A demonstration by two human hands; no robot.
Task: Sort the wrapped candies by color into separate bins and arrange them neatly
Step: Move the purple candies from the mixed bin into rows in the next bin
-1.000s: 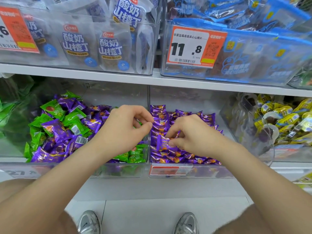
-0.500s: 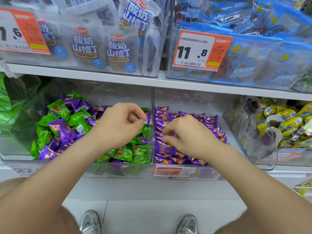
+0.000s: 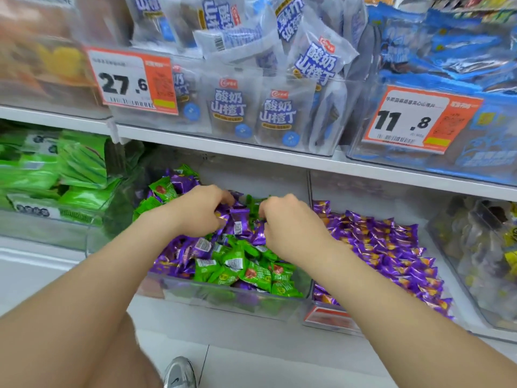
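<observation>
Your left hand (image 3: 200,211) and right hand (image 3: 289,229) curled fingers among purple candies (image 3: 237,219) in the mixed bin (image 3: 223,301), grip unclear; the purple-only bin (image 3: 330,317) lay at three o'clock.

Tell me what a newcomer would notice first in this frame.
First comes the bright jumble of green and purple candies in the clear centre bin, with the left hand and right hand curled into its top. Right of it lie neat purple-only candies. On the shelf above hang an orange 27.6 price tag and an 11.8 price tag.
</observation>
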